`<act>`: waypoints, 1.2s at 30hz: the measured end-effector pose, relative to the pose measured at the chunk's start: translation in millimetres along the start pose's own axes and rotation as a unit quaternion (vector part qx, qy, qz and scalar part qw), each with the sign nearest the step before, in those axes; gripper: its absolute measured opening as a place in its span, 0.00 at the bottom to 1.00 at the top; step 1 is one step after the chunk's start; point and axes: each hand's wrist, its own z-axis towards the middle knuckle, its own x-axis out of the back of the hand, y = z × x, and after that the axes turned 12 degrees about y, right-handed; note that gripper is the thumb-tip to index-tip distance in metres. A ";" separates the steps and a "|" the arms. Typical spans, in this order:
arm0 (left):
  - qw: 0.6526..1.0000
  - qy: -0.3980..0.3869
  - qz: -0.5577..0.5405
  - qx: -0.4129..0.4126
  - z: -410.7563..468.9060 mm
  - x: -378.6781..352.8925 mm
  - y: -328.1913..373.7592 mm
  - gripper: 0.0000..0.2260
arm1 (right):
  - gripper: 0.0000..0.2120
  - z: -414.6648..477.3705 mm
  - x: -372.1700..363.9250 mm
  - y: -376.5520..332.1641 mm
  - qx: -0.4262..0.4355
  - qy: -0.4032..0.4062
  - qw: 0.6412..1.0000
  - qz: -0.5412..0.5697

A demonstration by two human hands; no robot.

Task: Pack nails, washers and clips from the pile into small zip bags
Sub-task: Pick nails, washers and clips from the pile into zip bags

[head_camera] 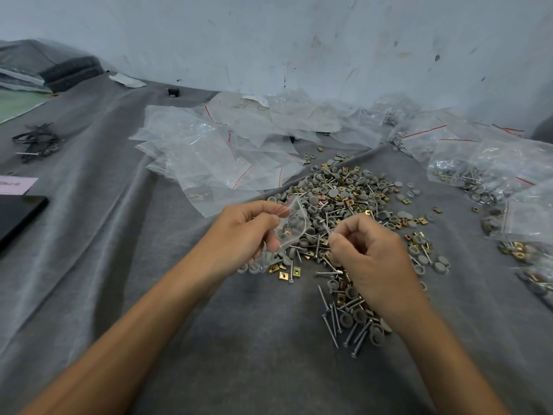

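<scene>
Two grips are working just above the near-left side of the pile point(344, 199), over a worktop point(239, 339) covered in grey cloth. Nearest the front edge, loose nails point(335, 319) are lying fanned out among grey washers point(314, 200) and brass clips point(282, 275), partly under the right wrist. The right grip point(371, 259) is curling closed, with thumb and forefinger pinching what looks like a thin nail point(326, 230) that is pointing left toward the bag; blur is hiding the finer detail. The left grip point(245, 232) is closing on a small zip bag point(291, 226), pinching its left side and holding it tilted, with its open end facing up. A few washers and a brass clip are showing through the plastic.

Beyond the grips, the pile is spreading across the middle of the worktop. Empty zip bags point(209, 157) with red strips are lying heaped past it toward the far edge, and filled bags point(466, 175) are crowding the right edge. Black bands point(39, 142) are lying near the left edge, with a dark flat slab point(18, 217) nearer along that edge. A scuffed pale wall point(299, 40) is rising behind the far edge.
</scene>
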 end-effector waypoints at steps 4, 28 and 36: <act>0.999 -0.026 0.030 -0.008 -4.4 -3.7 1.0 0.12 | 0.03 0.8 -0.4 -1.3 -0.036 -0.019 0.994 0.100; 0.996 -0.064 0.061 -0.015 -5.8 -4.4 2.1 0.12 | 0.13 -0.8 -2.4 -5.6 -0.045 -0.044 0.975 0.212; 0.998 -0.048 0.042 -0.016 -4.5 -2.4 1.9 0.13 | 0.03 5.6 14.8 9.3 0.055 -0.066 0.985 -0.151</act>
